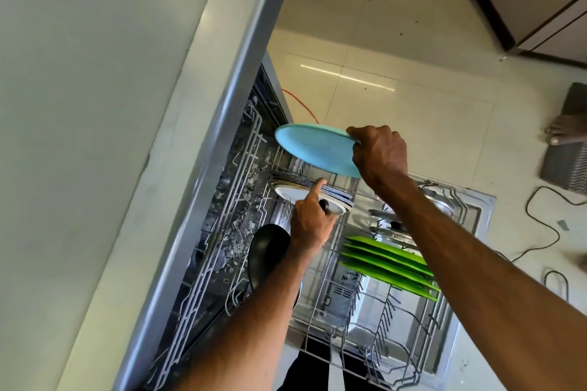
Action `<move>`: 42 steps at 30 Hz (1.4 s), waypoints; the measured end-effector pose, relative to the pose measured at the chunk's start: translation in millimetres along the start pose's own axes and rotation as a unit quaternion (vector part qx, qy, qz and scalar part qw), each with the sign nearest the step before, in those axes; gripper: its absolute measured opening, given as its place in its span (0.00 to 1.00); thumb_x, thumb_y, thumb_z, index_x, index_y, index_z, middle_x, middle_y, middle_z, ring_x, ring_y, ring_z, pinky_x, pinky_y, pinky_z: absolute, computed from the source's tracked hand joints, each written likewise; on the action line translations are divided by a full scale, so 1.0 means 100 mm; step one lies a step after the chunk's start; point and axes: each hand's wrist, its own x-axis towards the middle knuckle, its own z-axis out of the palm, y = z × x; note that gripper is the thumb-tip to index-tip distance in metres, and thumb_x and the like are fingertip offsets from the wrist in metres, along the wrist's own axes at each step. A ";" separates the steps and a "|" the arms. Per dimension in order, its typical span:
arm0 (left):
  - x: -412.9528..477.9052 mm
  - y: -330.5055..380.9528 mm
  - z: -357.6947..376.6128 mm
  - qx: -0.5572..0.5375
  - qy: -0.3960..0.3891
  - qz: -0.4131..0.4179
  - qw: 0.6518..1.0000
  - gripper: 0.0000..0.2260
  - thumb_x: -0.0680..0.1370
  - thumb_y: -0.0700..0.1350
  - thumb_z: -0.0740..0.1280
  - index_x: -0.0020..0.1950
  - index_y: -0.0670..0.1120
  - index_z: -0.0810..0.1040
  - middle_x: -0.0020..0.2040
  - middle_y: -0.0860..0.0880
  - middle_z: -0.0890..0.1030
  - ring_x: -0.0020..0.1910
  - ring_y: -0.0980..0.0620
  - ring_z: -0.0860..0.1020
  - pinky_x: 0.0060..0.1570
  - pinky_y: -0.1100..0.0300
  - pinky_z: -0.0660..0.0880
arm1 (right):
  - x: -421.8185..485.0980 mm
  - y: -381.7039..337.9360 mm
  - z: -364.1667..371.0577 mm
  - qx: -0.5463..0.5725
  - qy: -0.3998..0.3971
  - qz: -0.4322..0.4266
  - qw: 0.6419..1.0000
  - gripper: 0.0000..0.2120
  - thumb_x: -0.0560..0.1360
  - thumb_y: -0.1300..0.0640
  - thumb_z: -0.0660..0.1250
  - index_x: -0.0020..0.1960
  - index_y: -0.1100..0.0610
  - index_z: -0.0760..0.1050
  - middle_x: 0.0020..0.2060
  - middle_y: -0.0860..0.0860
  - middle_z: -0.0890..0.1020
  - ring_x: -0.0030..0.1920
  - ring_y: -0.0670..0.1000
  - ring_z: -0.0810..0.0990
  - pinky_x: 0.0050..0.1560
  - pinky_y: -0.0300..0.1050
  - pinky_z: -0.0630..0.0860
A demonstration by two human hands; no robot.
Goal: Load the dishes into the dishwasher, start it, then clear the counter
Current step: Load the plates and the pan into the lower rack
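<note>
The dishwasher's lower wire rack (pixel 320 332) is pulled out over the open door. My right hand (pixel 379 152) grips a light blue plate (pixel 313 149) by its rim and holds it tilted above the rack's far end. Just below it, several plates (pixel 336 193) stand stacked in the rack behind a white dish (pixel 284 193) with a black knob. My left hand (pixel 309 222) holds that white dish, fingers curled by the knob and one finger stretched up against the stacked plates. A black pan (pixel 268 251) stands at the rack's left, partly hidden by my left forearm.
Several green plates (pixel 387 263) stand in the rack's right side, with steel lids (pixel 397 227) behind them. The grey countertop (pixel 95 105) overhangs on the left. On the tiled floor lie an orange cable (pixel 300 103), black cables (pixel 540 232) and a grey mat (pixel 565 165) with a person's foot (pixel 563 130).
</note>
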 end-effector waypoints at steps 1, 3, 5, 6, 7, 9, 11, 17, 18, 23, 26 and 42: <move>-0.01 0.00 -0.01 -0.002 -0.001 0.000 1.000 0.29 0.77 0.37 0.67 0.76 0.54 0.67 0.40 0.39 0.83 0.37 0.42 0.82 0.38 0.49 0.80 | 0.02 0.00 0.03 -0.006 -0.005 -0.004 1.000 0.17 0.81 0.63 0.61 0.68 0.54 0.78 0.50 0.62 0.83 0.45 0.62 0.79 0.45 0.50 0.73; -0.02 0.01 -0.02 -0.007 -0.005 -0.004 1.000 0.29 0.77 0.37 0.67 0.76 0.54 0.67 0.40 0.39 0.83 0.38 0.42 0.82 0.38 0.50 0.80 | 0.05 -0.05 0.08 -0.023 -0.022 -0.012 0.999 0.18 0.81 0.63 0.60 0.69 0.53 0.77 0.50 0.61 0.83 0.45 0.62 0.79 0.44 0.49 0.72; -0.01 0.02 -0.03 -0.009 -0.008 -0.003 1.000 0.29 0.77 0.36 0.67 0.76 0.54 0.67 0.40 0.39 0.83 0.37 0.43 0.82 0.39 0.50 0.80 | 0.08 -0.14 0.13 -0.035 -0.032 -0.024 0.999 0.18 0.82 0.63 0.59 0.70 0.53 0.75 0.50 0.61 0.82 0.42 0.60 0.76 0.41 0.48 0.68; -0.01 0.02 -0.04 -0.007 -0.009 -0.002 1.000 0.29 0.77 0.36 0.67 0.76 0.54 0.67 0.40 0.39 0.83 0.38 0.42 0.82 0.40 0.50 0.80 | 0.09 -0.17 0.15 -0.039 -0.029 -0.029 0.998 0.18 0.82 0.63 0.59 0.69 0.54 0.75 0.50 0.61 0.82 0.40 0.58 0.73 0.41 0.48 0.65; -0.01 0.02 -0.04 -0.007 -0.008 -0.002 1.000 0.29 0.77 0.37 0.66 0.76 0.54 0.67 0.40 0.39 0.83 0.38 0.42 0.82 0.41 0.49 0.80 | 0.12 -0.20 0.16 -0.044 -0.022 -0.034 0.998 0.16 0.82 0.63 0.59 0.67 0.55 0.75 0.48 0.60 0.82 0.38 0.57 0.70 0.40 0.47 0.64; -0.01 0.01 -0.04 -0.007 -0.007 0.002 1.000 0.29 0.76 0.37 0.66 0.76 0.55 0.67 0.40 0.40 0.83 0.39 0.42 0.82 0.42 0.47 0.81 | 0.17 -0.20 0.18 -0.055 -0.016 -0.046 0.997 0.11 0.83 0.61 0.59 0.63 0.57 0.74 0.46 0.60 0.81 0.37 0.57 0.69 0.39 0.48 0.64; 0.01 -0.01 -0.02 -0.008 -0.006 0.007 1.000 0.30 0.76 0.36 0.66 0.75 0.55 0.67 0.40 0.40 0.83 0.38 0.42 0.82 0.42 0.48 0.82 | 0.22 -0.12 0.20 -0.067 -0.036 -0.076 0.994 0.10 0.84 0.56 0.57 0.62 0.58 0.72 0.47 0.60 0.81 0.38 0.59 0.73 0.39 0.48 0.65; 0.00 0.01 -0.03 -0.016 -0.010 0.011 1.000 0.31 0.76 0.36 0.68 0.77 0.51 0.66 0.35 0.47 0.79 0.32 0.51 0.77 0.41 0.61 0.79 | 0.14 0.04 0.22 -0.068 -0.115 -0.164 0.977 0.13 0.85 0.52 0.55 0.63 0.60 0.68 0.48 0.60 0.79 0.40 0.57 0.72 0.39 0.49 0.66; -0.01 0.02 -0.04 -0.020 -0.013 0.012 1.000 0.31 0.76 0.35 0.68 0.78 0.50 0.66 0.34 0.48 0.78 0.31 0.52 0.75 0.39 0.63 0.78 | 0.12 0.03 0.24 -0.065 -0.126 -0.164 0.976 0.13 0.85 0.52 0.55 0.63 0.60 0.68 0.48 0.60 0.79 0.40 0.56 0.72 0.39 0.49 0.67; -0.02 0.08 -0.09 -0.024 -0.016 0.003 1.000 0.30 0.75 0.34 0.67 0.76 0.50 0.67 0.40 0.45 0.83 0.36 0.49 0.79 0.34 0.66 0.72 | -0.02 -0.02 0.55 -0.055 -0.183 -0.144 0.971 0.13 0.84 0.51 0.58 0.64 0.59 0.70 0.53 0.60 0.78 0.49 0.60 0.79 0.46 0.51 0.74; 0.01 0.06 -0.08 -0.017 -0.023 -0.002 1.000 0.31 0.75 0.33 0.68 0.76 0.50 0.67 0.42 0.44 0.83 0.35 0.51 0.77 0.29 0.69 0.70 | -0.01 0.03 0.62 -0.035 -0.171 -0.134 0.975 0.14 0.84 0.52 0.59 0.66 0.58 0.70 0.52 0.61 0.79 0.48 0.60 0.79 0.46 0.52 0.76; -0.24 -0.12 -0.04 -0.093 0.116 0.028 0.988 0.08 0.80 0.42 0.63 0.58 0.50 0.72 0.34 0.48 0.79 0.33 0.45 0.79 0.33 0.46 0.76 | -1.10 -0.03 0.62 0.222 0.057 0.027 0.973 0.23 0.80 0.62 0.64 0.73 0.63 0.64 0.69 0.62 0.73 0.66 0.61 0.74 0.64 0.57 0.76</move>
